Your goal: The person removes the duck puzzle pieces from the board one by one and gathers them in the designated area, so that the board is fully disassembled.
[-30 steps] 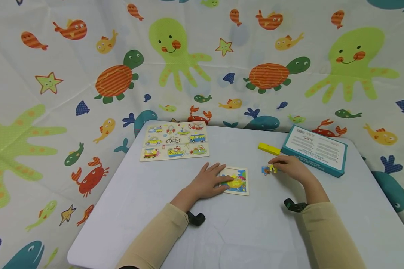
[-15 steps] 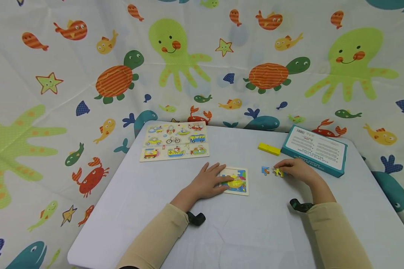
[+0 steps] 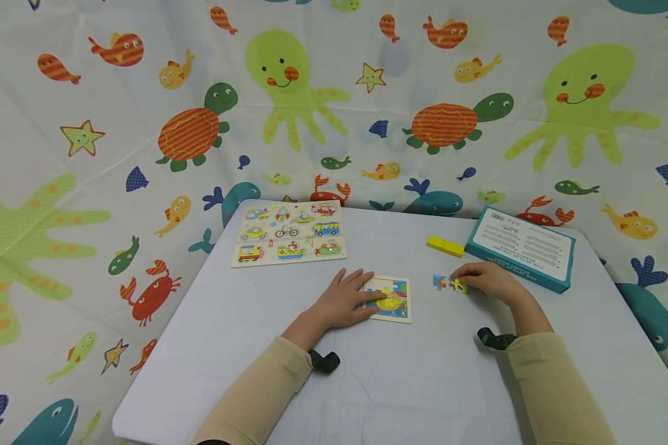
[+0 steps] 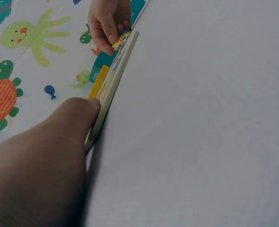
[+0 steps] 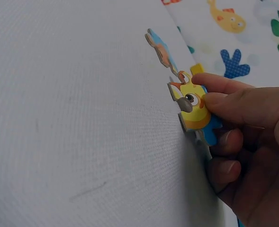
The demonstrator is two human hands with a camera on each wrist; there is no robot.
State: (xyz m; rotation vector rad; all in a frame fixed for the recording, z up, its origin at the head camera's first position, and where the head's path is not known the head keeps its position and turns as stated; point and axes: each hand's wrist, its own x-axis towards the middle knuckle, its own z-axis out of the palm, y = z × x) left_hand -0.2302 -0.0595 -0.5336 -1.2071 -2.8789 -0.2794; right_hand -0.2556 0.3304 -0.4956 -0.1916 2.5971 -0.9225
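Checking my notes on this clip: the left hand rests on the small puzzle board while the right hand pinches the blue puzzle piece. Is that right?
Not quite. The right hand pinches the yellow puzzle piece; the blue piece lies untouched beside it, as the right wrist view shows. The left hand does rest on the small puzzle board.

I am seeing lines of print and a barcode on the white face of the teal box (image 3: 522, 247). I am failing to read any of it; the letters are too small.

right hand (image 5: 243, 142) pinches yellow puzzle piece (image 5: 192, 105)
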